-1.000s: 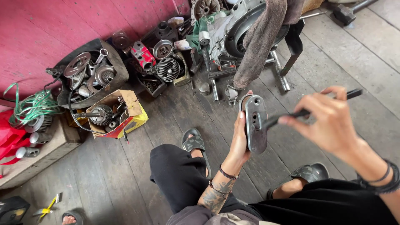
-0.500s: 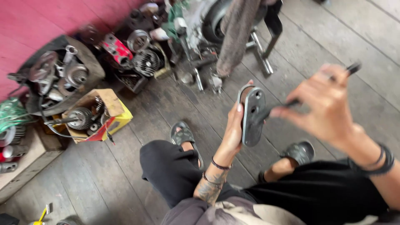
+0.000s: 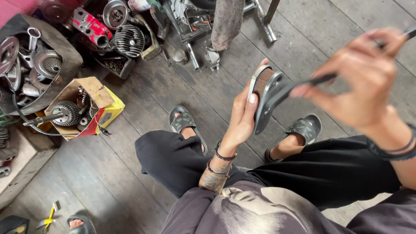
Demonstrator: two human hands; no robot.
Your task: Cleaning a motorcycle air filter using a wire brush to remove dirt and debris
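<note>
We note a change since the earlier views: the filter [image 3: 262,99], an oval metal-framed part, has turned in the left hand [image 3: 242,113]. A second ago its flat plate with two holes faced us; now we see it edge-on, with the brownish mesh band around its side exposed. The camera has also dipped, so the clutter of parts sits higher and further left in view. We judge that work has passed from the plate face to the rim or mesh side.

The filter is held upright in the air above the knees, between the two sandalled feet. The left hand grips it from behind, thumb pressed on the near edge, fingers wrapped round the far side. The right hand [image 3: 359,82] is blurred with motion; its fingers pinch a thin dark rod [image 3: 318,80], whose tip meets the filter's metal frame.

The frame looks grey and dull, the mesh rusty brown. Finer wear cannot be judged.

Nearby on the plank floor [image 3: 130,173]: a yellow carton [image 3: 97,104] of gears and a finned cylinder [image 3: 128,41].
</note>
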